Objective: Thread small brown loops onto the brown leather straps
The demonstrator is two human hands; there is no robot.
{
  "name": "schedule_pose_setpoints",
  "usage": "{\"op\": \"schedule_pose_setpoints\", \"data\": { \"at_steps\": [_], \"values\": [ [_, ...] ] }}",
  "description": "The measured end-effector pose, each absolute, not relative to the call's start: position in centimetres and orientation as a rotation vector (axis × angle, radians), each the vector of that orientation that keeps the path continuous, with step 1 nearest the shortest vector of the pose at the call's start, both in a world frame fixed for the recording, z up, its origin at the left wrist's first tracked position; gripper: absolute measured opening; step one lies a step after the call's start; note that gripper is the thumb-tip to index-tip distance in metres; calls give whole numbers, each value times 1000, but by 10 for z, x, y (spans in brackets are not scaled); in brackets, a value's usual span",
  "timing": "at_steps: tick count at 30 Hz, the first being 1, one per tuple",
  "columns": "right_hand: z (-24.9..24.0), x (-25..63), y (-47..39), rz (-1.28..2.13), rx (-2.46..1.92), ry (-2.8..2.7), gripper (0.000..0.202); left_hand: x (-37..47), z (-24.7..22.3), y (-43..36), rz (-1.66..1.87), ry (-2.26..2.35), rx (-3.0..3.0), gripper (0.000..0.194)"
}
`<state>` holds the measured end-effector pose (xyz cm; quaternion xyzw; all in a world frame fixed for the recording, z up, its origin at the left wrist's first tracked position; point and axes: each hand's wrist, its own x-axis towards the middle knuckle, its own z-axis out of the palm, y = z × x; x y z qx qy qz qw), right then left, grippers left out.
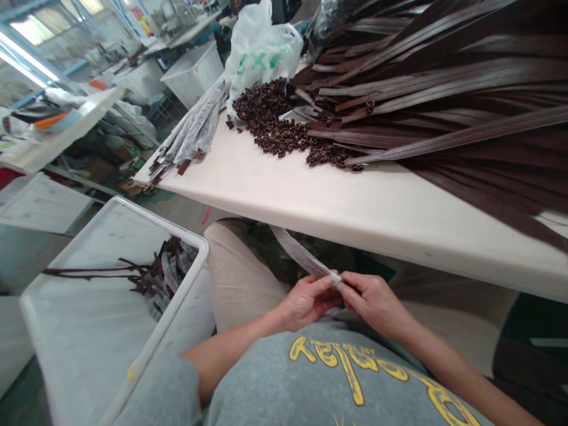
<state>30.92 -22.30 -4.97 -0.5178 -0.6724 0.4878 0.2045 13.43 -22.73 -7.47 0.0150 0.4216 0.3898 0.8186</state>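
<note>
Both hands meet over my lap, just below the table edge. My left hand (310,300) is closed on one end of a strap in a thin whitish wrapping (296,248). My right hand (370,299) pinches the same end, its fingertips touching those of the left. The rest of the strap slopes away up and left, toward the underside of the table. What lies right inside the fingers is partly hidden. On the table ahead are a heap of small dark brown loops (275,118) and a large pile of long dark brown straps (444,89).
A white table (310,201) crosses in front of me. Wrapped straps (195,130) lie at its left end beside a white plastic bag (261,53). Left of my leg stands a white bin (89,331) with brown and wrapped straps (171,272) inside. Another table (66,136) is farther left.
</note>
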Motion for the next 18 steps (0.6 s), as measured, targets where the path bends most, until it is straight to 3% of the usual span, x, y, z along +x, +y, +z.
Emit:
{"op": "schedule_pose_setpoints", "data": {
  "at_steps": [3, 10, 16, 18],
  "values": [
    [-45, 310, -221, 1380, -1375, -1920, 35, 127, -71, -218, 857, 840, 21, 42],
    [-56, 347, -246, 1469, -1562, -1844, 39, 117, -83, -205, 969, 1045, -161, 14],
    [-47, 320, -229, 1400, -1449, -1885, 37, 131, -78, -228, 797, 847, 60, 35],
    [-44, 324, -230, 1459, -1385, -1934, 37, 124, -76, -214, 863, 836, -9, 32]
  ]
}}
